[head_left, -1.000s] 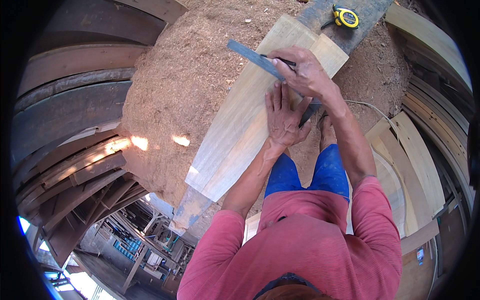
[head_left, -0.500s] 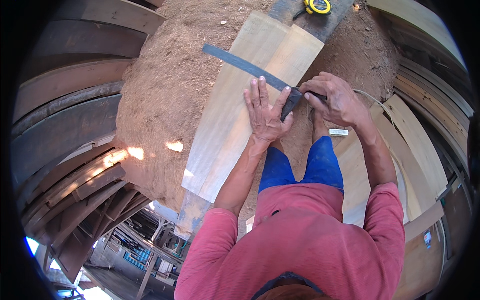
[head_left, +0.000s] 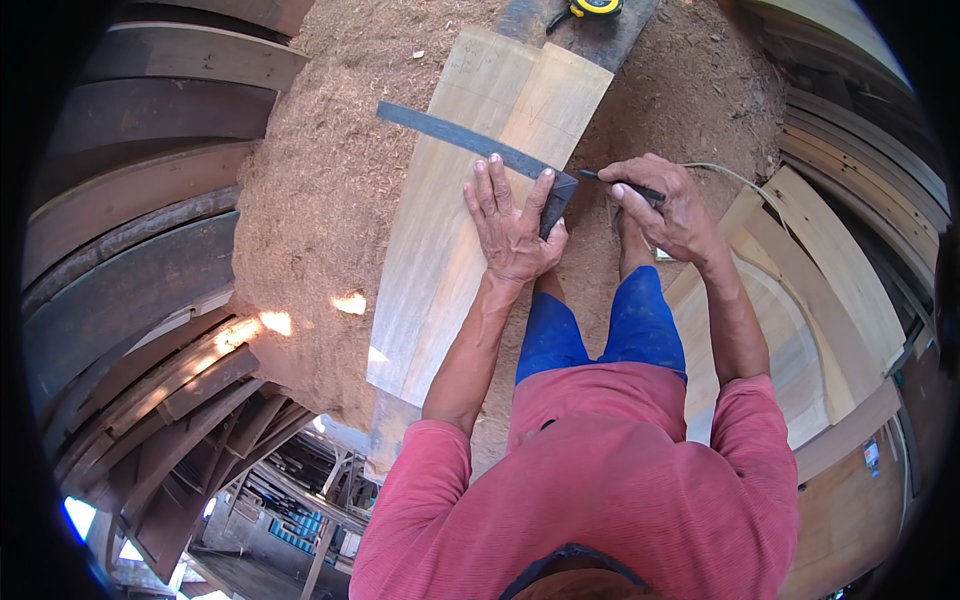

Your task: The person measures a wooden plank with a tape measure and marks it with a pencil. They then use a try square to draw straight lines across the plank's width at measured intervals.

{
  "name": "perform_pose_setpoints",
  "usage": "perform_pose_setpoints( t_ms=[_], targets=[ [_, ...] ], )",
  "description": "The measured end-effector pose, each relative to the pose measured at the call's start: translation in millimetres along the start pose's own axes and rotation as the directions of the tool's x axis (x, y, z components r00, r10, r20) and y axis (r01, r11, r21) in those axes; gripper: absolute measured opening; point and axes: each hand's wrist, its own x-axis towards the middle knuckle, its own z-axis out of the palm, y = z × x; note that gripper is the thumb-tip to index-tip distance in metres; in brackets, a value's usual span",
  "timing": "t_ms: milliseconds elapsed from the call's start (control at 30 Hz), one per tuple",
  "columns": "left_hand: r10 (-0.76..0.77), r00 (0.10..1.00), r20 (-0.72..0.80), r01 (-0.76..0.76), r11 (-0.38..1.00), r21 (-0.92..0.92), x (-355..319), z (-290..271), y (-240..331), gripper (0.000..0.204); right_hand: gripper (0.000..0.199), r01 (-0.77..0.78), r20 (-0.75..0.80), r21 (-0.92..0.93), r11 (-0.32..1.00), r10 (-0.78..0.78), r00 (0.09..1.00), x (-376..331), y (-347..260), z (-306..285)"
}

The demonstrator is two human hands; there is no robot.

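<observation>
Head view: the left hand is lying spread over a try square and a pale wooden panel, its fingers extended and well apart, the index finger and thumb resting along the square's dark stock; it is pressing rather than closing around anything. The right hand is pinching a dark pen between thumb and fingers, the tip pointing left, just beside the square's corner; whether it is touching cannot be told. The square's blade is crossing the panel's upper part and jutting past its left edge; the panel is lying on a grey plank above sawdust-covered ground; a yellow-and-black tape measure is sitting on the plank's far end.
</observation>
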Motion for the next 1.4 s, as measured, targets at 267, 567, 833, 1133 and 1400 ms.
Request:
perform_pose_setpoints(
  t_ms=[267, 567, 833, 1133, 1400],
  targets=[
    [0.004, 1.0, -0.012, -0.004, 1.0, 0.0, 0, 1, -1, 0.088, 0.024, 0.057, -0.039, 0.077, 0.995, -0.054, 0.998, 14, 4, 20],
    [-0.017, 1.0, 0.02, 0.017, 1.0, 0.006, 1, -2, 2, 0.084, 0.025, 0.164, -0.08, 0.091, 0.982, -0.156, 0.984, 47, 4, 53],
    [-0.103, 0.985, 0.14, 0.105, 0.995, -0.004, 2, -6, 5, 0.077, 0.03, 0.172, -0.035, 0.044, 0.984, -0.17, 0.985, 142, -24, 108],
    [-0.085, 0.99, 0.113, 0.088, 0.996, -0.022, 3, -9, 5, 0.084, 0.033, 0.103, 0.126, 0.003, 0.995, -0.103, 0.987, 140, -41, 59],
    [-0.001, 1.0, -0.001, 0.001, 1.0, -0.024, 0, -1, 1, 0.089, 0.031, -0.057, 0.315, -0.213, 0.975, 0.123, 0.941, 59, -21, -9]
  ],
)
